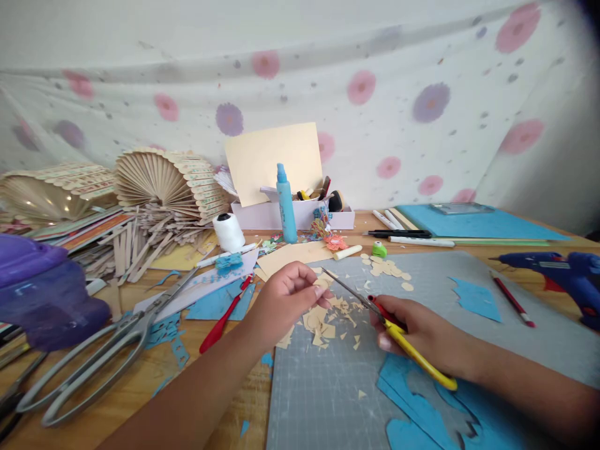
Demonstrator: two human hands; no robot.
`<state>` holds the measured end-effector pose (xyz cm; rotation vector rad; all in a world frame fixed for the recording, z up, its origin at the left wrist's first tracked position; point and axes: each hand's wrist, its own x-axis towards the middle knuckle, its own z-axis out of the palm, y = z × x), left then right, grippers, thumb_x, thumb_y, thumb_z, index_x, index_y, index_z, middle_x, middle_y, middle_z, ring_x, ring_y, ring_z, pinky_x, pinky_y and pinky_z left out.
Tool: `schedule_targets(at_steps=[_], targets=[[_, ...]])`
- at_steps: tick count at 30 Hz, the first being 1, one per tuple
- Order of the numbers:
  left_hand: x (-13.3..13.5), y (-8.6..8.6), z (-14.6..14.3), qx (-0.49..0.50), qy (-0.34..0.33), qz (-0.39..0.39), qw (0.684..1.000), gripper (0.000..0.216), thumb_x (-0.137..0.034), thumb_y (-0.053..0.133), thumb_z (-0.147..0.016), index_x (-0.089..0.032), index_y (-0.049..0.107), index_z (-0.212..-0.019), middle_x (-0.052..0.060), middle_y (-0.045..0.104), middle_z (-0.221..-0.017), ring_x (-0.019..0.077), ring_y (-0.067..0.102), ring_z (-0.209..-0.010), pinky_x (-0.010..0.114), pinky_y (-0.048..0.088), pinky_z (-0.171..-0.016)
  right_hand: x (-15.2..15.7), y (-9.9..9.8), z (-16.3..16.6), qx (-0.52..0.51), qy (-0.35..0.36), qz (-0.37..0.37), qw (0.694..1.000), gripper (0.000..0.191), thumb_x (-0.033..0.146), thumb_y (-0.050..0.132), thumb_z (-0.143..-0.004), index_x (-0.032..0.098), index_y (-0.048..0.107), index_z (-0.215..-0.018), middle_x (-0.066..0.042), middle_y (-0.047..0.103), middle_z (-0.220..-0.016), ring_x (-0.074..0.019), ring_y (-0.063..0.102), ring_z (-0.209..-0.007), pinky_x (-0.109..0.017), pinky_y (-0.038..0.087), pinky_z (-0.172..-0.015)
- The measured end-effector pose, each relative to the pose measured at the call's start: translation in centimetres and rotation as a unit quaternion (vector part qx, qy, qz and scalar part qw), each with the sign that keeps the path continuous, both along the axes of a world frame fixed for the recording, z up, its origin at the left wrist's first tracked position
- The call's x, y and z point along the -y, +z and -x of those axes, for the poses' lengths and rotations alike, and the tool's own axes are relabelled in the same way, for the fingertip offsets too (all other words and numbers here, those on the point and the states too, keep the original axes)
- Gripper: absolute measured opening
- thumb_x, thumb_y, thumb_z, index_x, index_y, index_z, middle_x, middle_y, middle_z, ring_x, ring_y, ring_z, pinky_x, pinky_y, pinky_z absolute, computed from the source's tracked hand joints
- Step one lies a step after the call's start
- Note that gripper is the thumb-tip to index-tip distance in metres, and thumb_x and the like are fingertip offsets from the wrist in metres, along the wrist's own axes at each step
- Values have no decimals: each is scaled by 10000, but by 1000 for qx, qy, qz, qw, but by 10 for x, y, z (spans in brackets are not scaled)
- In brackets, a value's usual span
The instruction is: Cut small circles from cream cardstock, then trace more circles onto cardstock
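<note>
My left hand [284,300] pinches a small cream paper piece [322,282] above the grey cutting mat [328,400]. My right hand [422,334] grips yellow-and-red handled scissors [375,312]. Their blades point up and left, and the tips meet the paper piece. Cream paper scraps [328,322] lie scattered on the mat below both hands.
Large grey scissors [107,344] and a red-handled tool [222,322] lie at left. A blue glue bottle [285,203] and white thread spool [228,231] stand behind. Blue paper pieces [475,300], a red pencil [513,300] and a blue glue gun [562,275] lie at right.
</note>
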<state>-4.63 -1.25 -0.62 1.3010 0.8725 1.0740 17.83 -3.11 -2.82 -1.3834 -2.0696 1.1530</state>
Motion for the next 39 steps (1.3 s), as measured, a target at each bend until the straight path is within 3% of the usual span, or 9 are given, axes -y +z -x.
schedule_targets(at_steps=[4,12,26,33,39], targets=[[1,0,-1,31,20,-19,999,153,-201,663,-725,-172,515,-697,-12,714,-661,102,658,-584,228,495,-621,-1,-6,-2,2,-16,-10,1000,212,348,601,-668,230,427,-692,31,435,-660,-161,423,-622,-267,372,-557],[7,1,-7,124,-6,-16,992,223,-194,705,-694,-173,485,-668,-10,725,-657,107,663,-567,225,513,-597,2,-3,0,2,2,-2,1000,200,357,574,-676,225,425,-695,30,421,-662,-159,376,-620,-274,328,-554],[14,-3,-12,126,-60,24,990,245,-192,734,-685,-152,502,-617,2,719,-635,103,654,-553,216,527,-564,4,8,3,-99,71,35,992,212,344,597,-673,216,445,-747,53,402,-662,-131,359,-606,-238,316,-545],[13,-1,-12,99,-53,12,994,245,-156,702,-688,-155,480,-584,3,708,-598,100,645,-527,203,512,-538,2,7,2,-21,73,15,997,248,431,557,-700,223,430,-746,32,400,-680,-156,366,-622,-268,323,-557],[11,-1,-11,57,-46,17,997,241,-131,668,-685,-170,455,-579,-19,686,-545,103,638,-502,203,497,-508,-4,9,-3,112,43,-43,992,288,474,522,-719,240,372,-646,28,392,-594,-168,364,-565,-276,269,-506]])
